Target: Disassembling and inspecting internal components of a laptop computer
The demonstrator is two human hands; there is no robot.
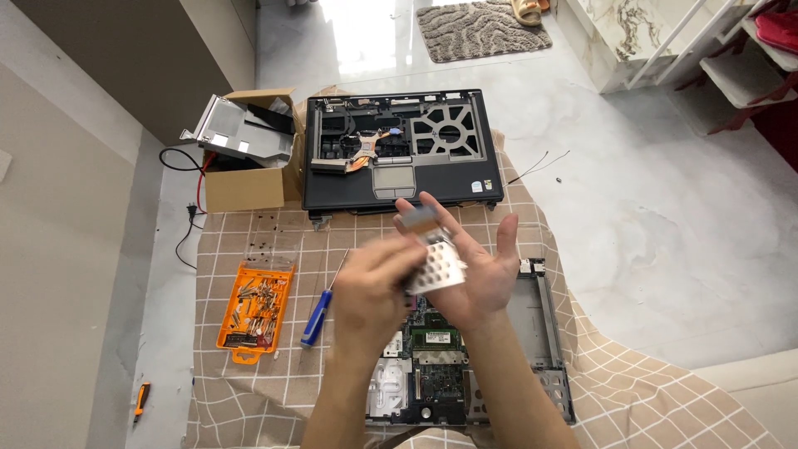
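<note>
Both forearms rise from the bottom edge, and beneath them sits an opened grey laptop base with its green circuit board exposed (432, 366), resting on a beige checked cloth (249, 399). Above it, the left hand (370, 291) closes its grip on one edge of a small silver perforated metal plate (436, 268), fingers curled around it, though motion blur hides the exact hold. The right hand (482, 270) lies spread, palm up, under the plate, fingers splayed and not pinching anything. So the plate hangs in the air between the two hands, directly over the board.

Beyond the hands lies a black laptop palmrest frame with a copper heat pipe (403, 150), beside a cardboard box holding a metal bracket (245, 154). To the left are an orange plastic tray of screws and bits (256, 309) and a blue-handled screwdriver (320, 314).

Risk, as I judge it: the plate could slip from that one-sided hold and strike the bare board below, scratching components
</note>
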